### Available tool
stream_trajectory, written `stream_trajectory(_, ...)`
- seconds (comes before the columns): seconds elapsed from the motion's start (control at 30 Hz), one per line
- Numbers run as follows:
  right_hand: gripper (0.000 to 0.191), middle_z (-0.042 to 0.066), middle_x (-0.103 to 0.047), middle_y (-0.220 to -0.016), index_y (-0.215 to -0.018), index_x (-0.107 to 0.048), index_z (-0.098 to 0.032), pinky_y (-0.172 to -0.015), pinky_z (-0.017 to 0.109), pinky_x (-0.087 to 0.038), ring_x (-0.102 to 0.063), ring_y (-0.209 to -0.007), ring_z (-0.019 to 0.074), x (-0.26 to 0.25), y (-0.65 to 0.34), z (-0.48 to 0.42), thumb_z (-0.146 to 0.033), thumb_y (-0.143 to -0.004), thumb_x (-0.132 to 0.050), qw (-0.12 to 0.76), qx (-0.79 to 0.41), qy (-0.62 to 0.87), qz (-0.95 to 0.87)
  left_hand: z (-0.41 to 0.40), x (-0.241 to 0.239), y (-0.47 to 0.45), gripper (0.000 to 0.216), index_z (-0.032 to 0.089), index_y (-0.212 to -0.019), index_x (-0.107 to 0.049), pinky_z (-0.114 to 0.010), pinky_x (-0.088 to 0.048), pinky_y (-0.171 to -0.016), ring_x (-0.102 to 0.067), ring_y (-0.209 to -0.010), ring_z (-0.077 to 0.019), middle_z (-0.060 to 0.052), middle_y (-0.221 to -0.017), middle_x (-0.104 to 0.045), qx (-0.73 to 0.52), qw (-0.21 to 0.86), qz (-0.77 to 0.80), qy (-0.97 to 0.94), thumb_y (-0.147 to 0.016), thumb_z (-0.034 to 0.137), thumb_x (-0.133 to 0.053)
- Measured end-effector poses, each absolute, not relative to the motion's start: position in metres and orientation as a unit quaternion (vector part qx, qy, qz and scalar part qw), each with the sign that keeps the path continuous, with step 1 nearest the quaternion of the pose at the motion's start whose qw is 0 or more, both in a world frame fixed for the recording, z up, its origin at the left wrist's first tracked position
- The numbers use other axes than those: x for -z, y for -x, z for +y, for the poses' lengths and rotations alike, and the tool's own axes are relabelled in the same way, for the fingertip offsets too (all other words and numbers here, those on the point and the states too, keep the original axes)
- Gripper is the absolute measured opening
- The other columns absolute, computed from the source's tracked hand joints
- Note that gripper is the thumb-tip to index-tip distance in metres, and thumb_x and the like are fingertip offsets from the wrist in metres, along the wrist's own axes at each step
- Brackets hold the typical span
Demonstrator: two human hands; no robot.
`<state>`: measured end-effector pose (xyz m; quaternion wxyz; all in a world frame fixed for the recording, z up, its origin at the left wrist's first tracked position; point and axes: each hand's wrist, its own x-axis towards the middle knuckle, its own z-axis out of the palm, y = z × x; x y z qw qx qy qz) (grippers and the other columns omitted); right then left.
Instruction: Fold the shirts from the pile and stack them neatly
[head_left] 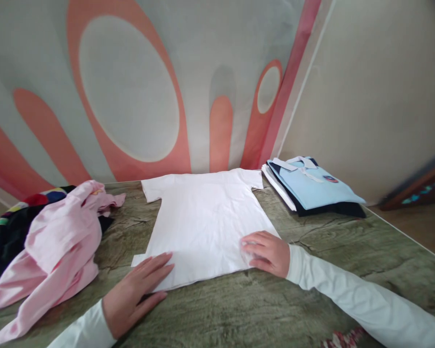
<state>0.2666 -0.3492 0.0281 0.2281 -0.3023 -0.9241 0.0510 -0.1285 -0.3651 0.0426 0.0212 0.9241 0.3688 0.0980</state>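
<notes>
Left hand (137, 294), fingers loosely spread, lay at the near-left hem of the white shirt (203, 217), mid-table (217, 316). Right hand (268, 252) touched near-right; pinch indeterminable, fingers blurred. Uneven dragging risked skewing the hem.
</notes>
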Motion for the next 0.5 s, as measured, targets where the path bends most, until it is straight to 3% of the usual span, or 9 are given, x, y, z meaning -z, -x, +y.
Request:
stream_trajectory(0.2,0.026,0.008,-0.059,-0.087,-0.093,-0.061,-0.017,-0.068,0.030,-0.042,-0.052,-0.078,0.0159,-0.034,-0.252,-0.362,-0.037,-0.078,-0.057,0.274,-0.105,0.245,-0.924,-0.372,-0.059,0.140,0.032,0.028,-0.107,-0.056,-0.025,-0.043,-0.084,-0.055,-0.095,-0.0172,-0.001,-0.106,-0.059,-0.152,0.007,0.410,-0.899,-0.076,0.036,-0.051)
stream_trajectory(0.33,0.016,0.006,-0.056,-0.079,-0.089,-0.063,-0.019,-0.061,0.027,-0.041,-0.050,-0.072,0.0144,-0.032,-0.252,-0.362,-0.027,-0.079,-0.056,0.287,-0.105,0.260,-0.916,-0.375,-0.068,0.137,0.021,0.024,-0.087,-0.060,-0.023,-0.044,-0.076,-0.057,-0.082,-0.0156,-0.001,-0.090,-0.061,-0.146,0.006,0.426,-0.893,-0.073,0.025,-0.044)
stream_trajectory(0.5,0.016,0.005,-0.055,-0.076,-0.088,-0.065,-0.020,-0.059,0.027,-0.041,-0.050,-0.070,0.0144,-0.032,-0.251,-0.362,-0.027,-0.080,-0.053,0.281,-0.121,0.269,-0.913,-0.377,-0.070,0.130,0.019,0.023,-0.076,-0.056,-0.024,-0.042,-0.067,-0.054,-0.069,-0.0155,-0.001,-0.074,-0.059,-0.114,0.074,0.444,-0.886,-0.074,0.021,-0.037)
